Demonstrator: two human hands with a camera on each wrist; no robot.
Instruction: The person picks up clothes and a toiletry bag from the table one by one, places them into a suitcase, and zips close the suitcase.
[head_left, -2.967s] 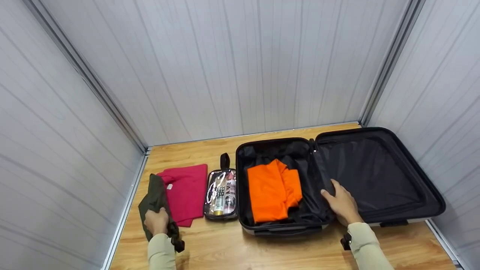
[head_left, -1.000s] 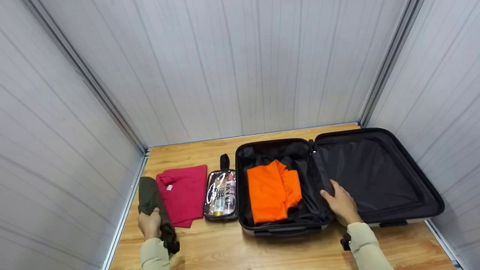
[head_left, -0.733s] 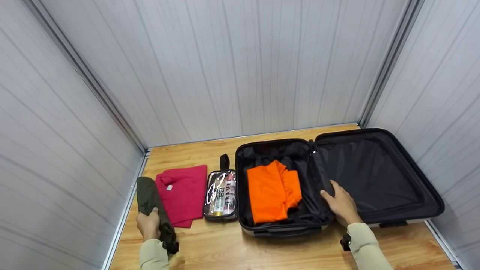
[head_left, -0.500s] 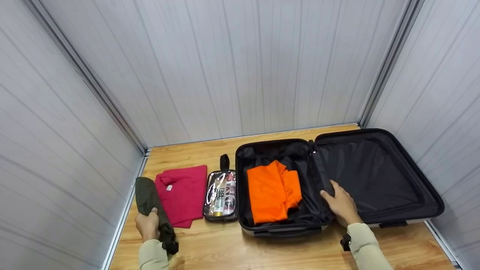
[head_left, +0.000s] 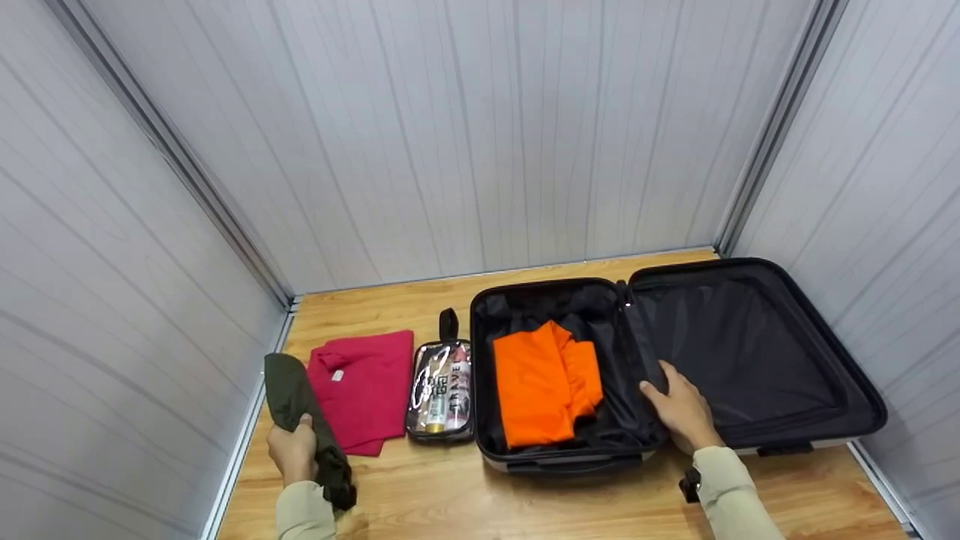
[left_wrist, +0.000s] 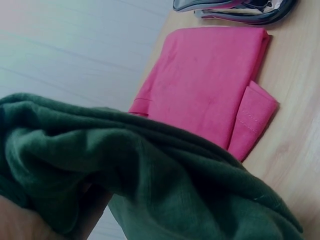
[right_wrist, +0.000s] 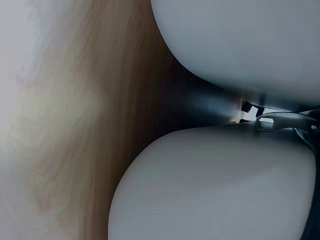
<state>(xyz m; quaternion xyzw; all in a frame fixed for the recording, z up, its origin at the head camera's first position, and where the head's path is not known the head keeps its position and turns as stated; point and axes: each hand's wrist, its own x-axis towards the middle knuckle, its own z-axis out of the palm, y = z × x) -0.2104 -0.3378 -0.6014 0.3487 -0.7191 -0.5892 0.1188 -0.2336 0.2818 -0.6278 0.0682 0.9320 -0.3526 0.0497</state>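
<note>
My left hand [head_left: 294, 448] grips a dark green piece of clothing [head_left: 289, 386], folded into a long narrow bundle. In the left wrist view its soft folds [left_wrist: 150, 165] cover much of the hand. Right beside it lies a folded pink-red garment [head_left: 375, 390] with a small white tag. My right hand [head_left: 684, 409] holds the hinge-side edge of an open black-lined suitcase [head_left: 559, 456], thumb on one side and fingers on the other. A folded orange garment [head_left: 536, 386] lies in its left half. The right wrist view shows the pale outer shells [right_wrist: 215, 185], not the fingers.
Between the pink-red garment and the suitcase lies a clear toiletry bag [head_left: 450, 436] with bottles inside and a black strap [head_left: 448, 324]. The suitcase's right half [head_left: 750, 352] lies open near the right wall. Pale panel walls [head_left: 480, 150] enclose the wooden floor [head_left: 435, 495].
The green garment, earlier spread wider and overlapping the pink-red one, is now a narrower bundle. My left hand has shifted slightly left with it. My right hand stays at the suitcase edge.
</note>
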